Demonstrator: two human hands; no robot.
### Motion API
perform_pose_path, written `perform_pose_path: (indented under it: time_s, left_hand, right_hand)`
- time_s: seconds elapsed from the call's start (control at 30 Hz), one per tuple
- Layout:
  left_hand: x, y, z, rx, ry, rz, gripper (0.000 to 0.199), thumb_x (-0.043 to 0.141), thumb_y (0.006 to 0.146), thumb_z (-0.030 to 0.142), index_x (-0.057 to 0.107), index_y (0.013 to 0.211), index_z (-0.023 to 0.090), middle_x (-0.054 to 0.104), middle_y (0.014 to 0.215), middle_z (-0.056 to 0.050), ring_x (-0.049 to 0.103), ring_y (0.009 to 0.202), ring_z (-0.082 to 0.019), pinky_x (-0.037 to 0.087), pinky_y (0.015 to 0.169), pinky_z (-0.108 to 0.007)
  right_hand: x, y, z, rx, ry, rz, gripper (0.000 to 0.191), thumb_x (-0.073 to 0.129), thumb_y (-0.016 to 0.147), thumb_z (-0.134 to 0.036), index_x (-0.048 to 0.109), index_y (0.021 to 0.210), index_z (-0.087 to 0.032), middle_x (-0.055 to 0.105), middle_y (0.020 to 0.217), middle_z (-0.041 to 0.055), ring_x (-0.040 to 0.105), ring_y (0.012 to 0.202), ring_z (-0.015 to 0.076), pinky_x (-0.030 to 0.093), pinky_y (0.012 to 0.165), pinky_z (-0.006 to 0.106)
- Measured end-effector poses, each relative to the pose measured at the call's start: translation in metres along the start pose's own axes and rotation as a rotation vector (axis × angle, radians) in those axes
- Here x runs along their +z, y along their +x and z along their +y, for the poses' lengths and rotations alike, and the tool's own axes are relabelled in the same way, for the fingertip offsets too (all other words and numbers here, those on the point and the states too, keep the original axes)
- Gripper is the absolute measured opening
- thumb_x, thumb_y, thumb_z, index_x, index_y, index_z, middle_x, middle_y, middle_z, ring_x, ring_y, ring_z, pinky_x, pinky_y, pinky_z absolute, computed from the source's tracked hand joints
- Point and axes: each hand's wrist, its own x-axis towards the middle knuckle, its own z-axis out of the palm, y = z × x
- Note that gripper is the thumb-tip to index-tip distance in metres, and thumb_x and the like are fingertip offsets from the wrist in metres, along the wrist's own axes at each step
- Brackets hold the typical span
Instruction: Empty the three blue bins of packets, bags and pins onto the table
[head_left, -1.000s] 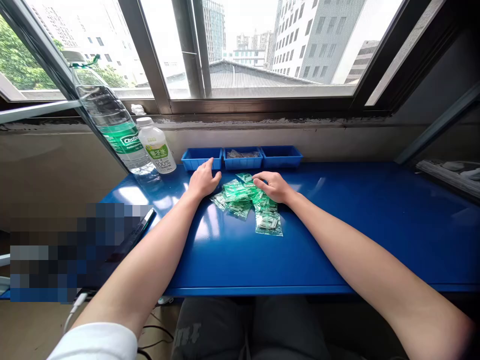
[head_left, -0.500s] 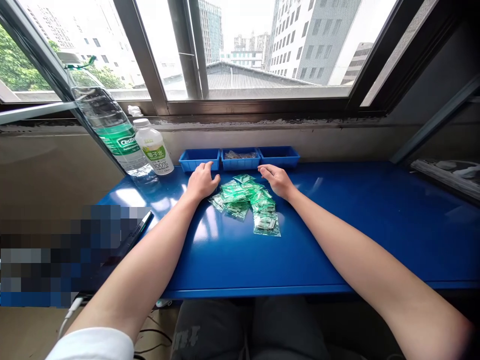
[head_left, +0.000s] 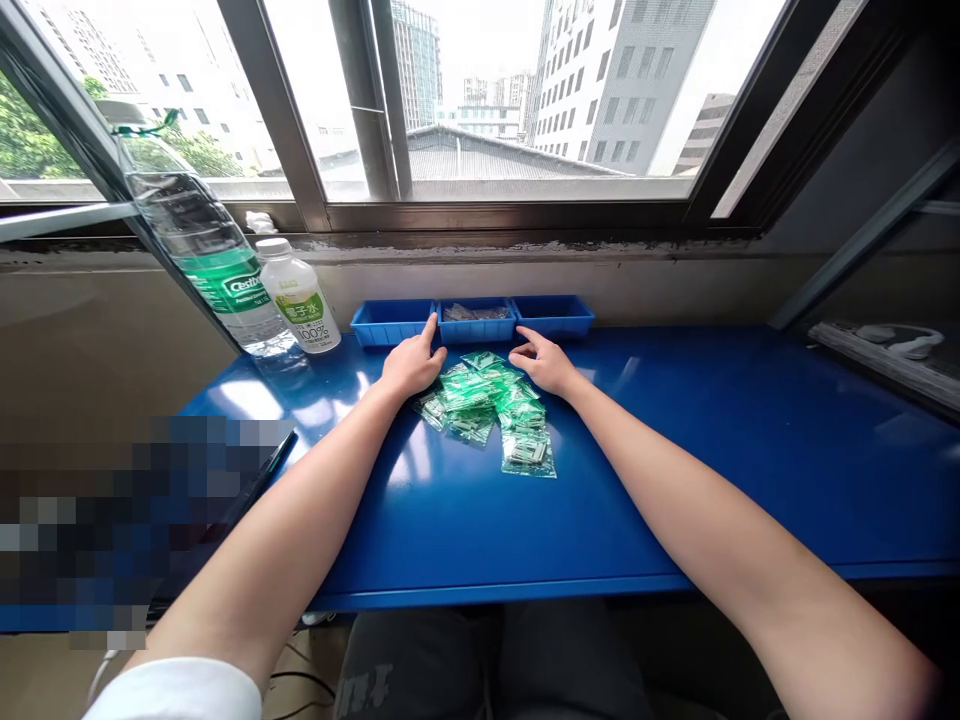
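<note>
A loose heap of small clear bags with green printing [head_left: 480, 395] lies on the blue table top [head_left: 675, 480], each bag holding small parts. My left hand [head_left: 412, 365] rests just left of the heap, fingers spread and empty, its index finger reaching towards the bins. On the heap's right side lies my right hand [head_left: 544, 362], also spread and holding nothing. Its fingertips sit at the heap's edge, though I cannot tell whether they touch it. One bag [head_left: 527, 453] lies apart at the heap's near end.
Several blue bins stand in a row against the wall; the middle bin [head_left: 476, 322] holds small packets. At the left stand a large water bottle [head_left: 214, 265] and a small white bottle [head_left: 298, 297]. A dark, slim object [head_left: 255, 490] lies by the table's left side.
My right hand has slid off the top of the heap to its right edge, and its fingers have spread. My left hand's fingers have opened slightly. The heap looks unmoved.
</note>
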Motion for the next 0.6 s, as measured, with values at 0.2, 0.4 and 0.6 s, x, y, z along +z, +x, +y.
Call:
perform_pose_path:
  time_s: [0.2, 0.4, 0.6]
  left_hand:
    - [0.005, 0.007, 0.009, -0.025, 0.134, 0.005, 0.067, 0.029, 0.091, 0.055, 0.022, 0.150, 0.024, 0.061, 0.115, -0.016, 0.055, 0.110, -0.036, 0.043, 0.088, -0.045]
    - [0.009, 0.005, 0.000, 0.085, 0.013, 0.065, 0.059, 0.038, 0.091, 0.049, 0.035, 0.144, 0.024, 0.061, 0.113, -0.013, 0.055, 0.108, -0.031, 0.042, 0.093, -0.042]
    - [0.011, -0.001, -0.002, 0.153, -0.230, 0.107, 0.044, 0.044, 0.089, 0.045, 0.049, 0.126, 0.022, 0.061, 0.114, -0.010, 0.059, 0.095, -0.025, 0.045, 0.085, -0.037]
  right_hand:
    - [0.001, -0.002, -0.005, -0.006, -0.080, -0.017, 0.066, 0.059, 0.078, -0.026, 0.042, 0.140, -0.014, 0.070, 0.106, 0.0070, 0.063, 0.089, 0.0189, 0.049, 0.084, 0.032]
    - [-0.001, -0.004, -0.010, -0.038, -0.139, -0.036, 0.065, 0.059, 0.078, -0.026, 0.044, 0.139, -0.014, 0.069, 0.108, 0.0077, 0.063, 0.088, 0.0195, 0.049, 0.081, 0.031]
    - [0.000, -0.008, -0.009, -0.094, -0.096, 0.005, 0.058, 0.060, 0.076, -0.029, 0.049, 0.130, -0.014, 0.070, 0.099, 0.0078, 0.063, 0.085, 0.0198, 0.048, 0.078, 0.031]
